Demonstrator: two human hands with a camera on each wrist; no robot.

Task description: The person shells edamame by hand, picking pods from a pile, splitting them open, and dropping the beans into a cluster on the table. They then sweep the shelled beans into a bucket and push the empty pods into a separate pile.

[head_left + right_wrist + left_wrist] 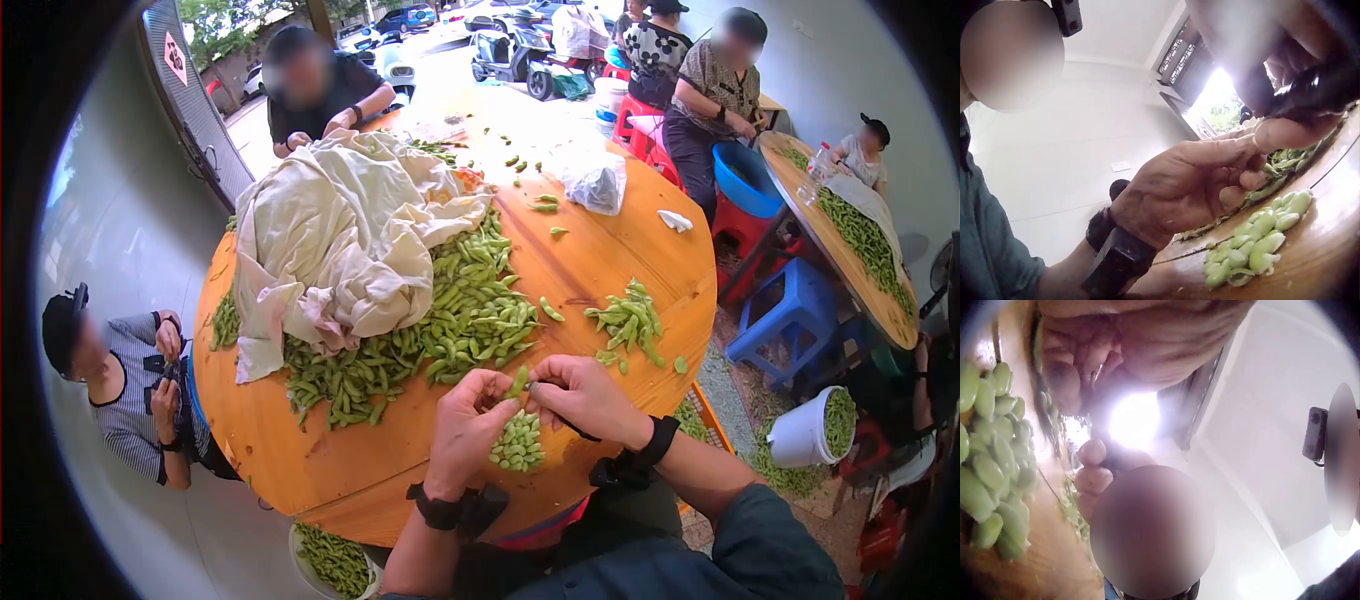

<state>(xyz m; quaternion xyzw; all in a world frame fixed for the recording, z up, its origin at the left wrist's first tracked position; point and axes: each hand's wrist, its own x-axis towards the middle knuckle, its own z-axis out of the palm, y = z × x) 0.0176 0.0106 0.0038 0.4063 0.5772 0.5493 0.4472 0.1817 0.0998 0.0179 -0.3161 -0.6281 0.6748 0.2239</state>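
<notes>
Round counter (620, 250); white bucket (797, 432) of green pods (839, 420) at right, pod-filled container (376, 578) below left.
Left hand (466, 418) and right hand (590, 400) meet by the counter's shelled beans (517, 443), the left pinching one pod (518, 381), the right apparently gripping it too.

On the round orange-brown wooden table (600, 265), a small pile of pale green shelled beans (517, 443) lies near the front edge. Just beyond it, a slim green pod (517, 381) sits between the bare left hand (468, 418) and the bare right hand (592, 398). Ahead and to the left, a broad heap of plump green pods (475, 315) lies partly under a crumpled cream cloth (335, 225); a smaller cluster of green pods (632, 318) lies to the right. Farther back, a crumpled white tissue (675, 220) lies right of a translucent plastic bag (597, 186). Beyond the table's right edge, a blue plastic stool (783, 322) stands behind a round white plastic bucket (797, 435).
</notes>
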